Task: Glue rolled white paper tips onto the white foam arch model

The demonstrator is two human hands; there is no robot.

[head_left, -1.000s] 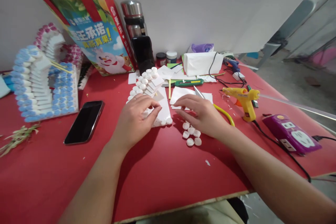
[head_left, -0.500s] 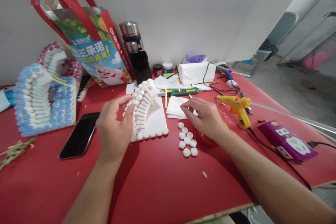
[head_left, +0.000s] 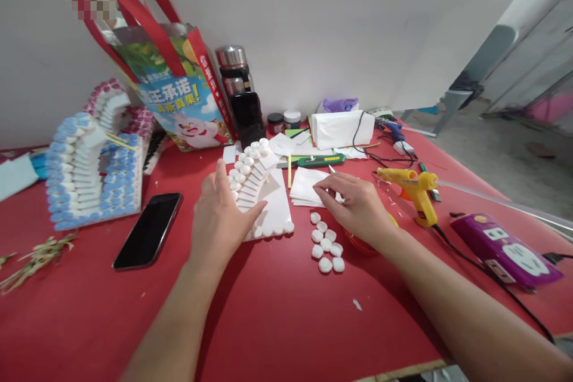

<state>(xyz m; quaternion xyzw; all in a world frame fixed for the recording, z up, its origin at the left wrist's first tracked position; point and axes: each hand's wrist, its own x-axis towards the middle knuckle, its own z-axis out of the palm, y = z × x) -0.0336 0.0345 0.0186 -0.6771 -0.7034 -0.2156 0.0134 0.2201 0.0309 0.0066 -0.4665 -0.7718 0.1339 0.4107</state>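
My left hand (head_left: 224,212) is at the left side of a small white arched staircase model (head_left: 253,185), thumb and fingers spread apart. Its thumb lies in front of the lower steps; whether it touches them I cannot tell. Round white pieces line the model's outer edge and base. My right hand (head_left: 353,206) is closed in a pinch above a red bowl (head_left: 364,245), mostly hidden under it. What the fingertips hold is hidden; a thin pointed tip (head_left: 331,169) shows just behind them. Several loose round white pieces (head_left: 326,245) lie between the hands.
Left are a phone (head_left: 147,231), a blue-and-white staircase model (head_left: 92,176) and a shopping bag (head_left: 183,92). White paper squares (head_left: 307,184) and a green cutter (head_left: 321,160) lie ahead. A yellow glue gun (head_left: 416,190) and purple power strip (head_left: 505,250) are right.
My left hand has spread wider and shifted right, its thumb now across the front of the model's steps. My right hand keeps its pinch. The whole view has shifted slightly.
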